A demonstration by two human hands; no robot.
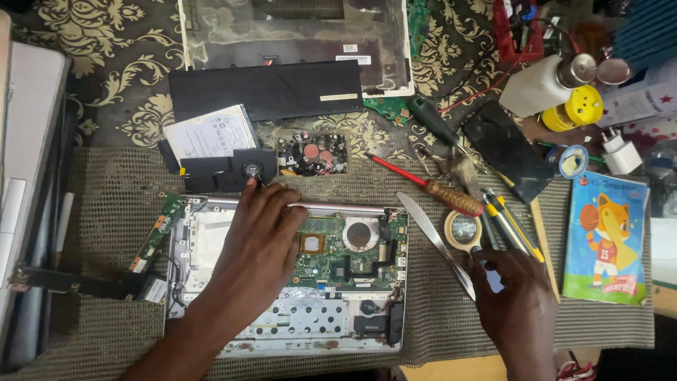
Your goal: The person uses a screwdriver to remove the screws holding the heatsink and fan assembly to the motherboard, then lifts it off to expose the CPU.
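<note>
A cluttered repair tabletop [606, 321] fills the frame, covered by a dark patterned cloth at the top and a coarse mesh mat lower down. In the lower centre lies an opened laptop base [289, 321] with its green circuit board [352, 257] exposed. The left hand [257, 236] rests flat over the base's upper left part, fingers spread wide and reaching the upper edge, gripping nothing. The right hand [515, 300], at lower right, has its fingers curled down onto the lower end of a pair of metal tweezers [434, 236] that lie slanting on the mat just right of the base; whether it has pinched them is not clear. Beside them sit a magnifying glass [462, 229], a red-handled screwdriver [423, 185] and yellow-handled tools [511, 226]. A long black battery [268, 90] lies in the upper centre, a colourful booklet [606, 240] at right. The tweezers look light, stiff and slippery, best taken by the middle of their arms. The board seems fragile, so the base is better held by its frame edges.
</note>
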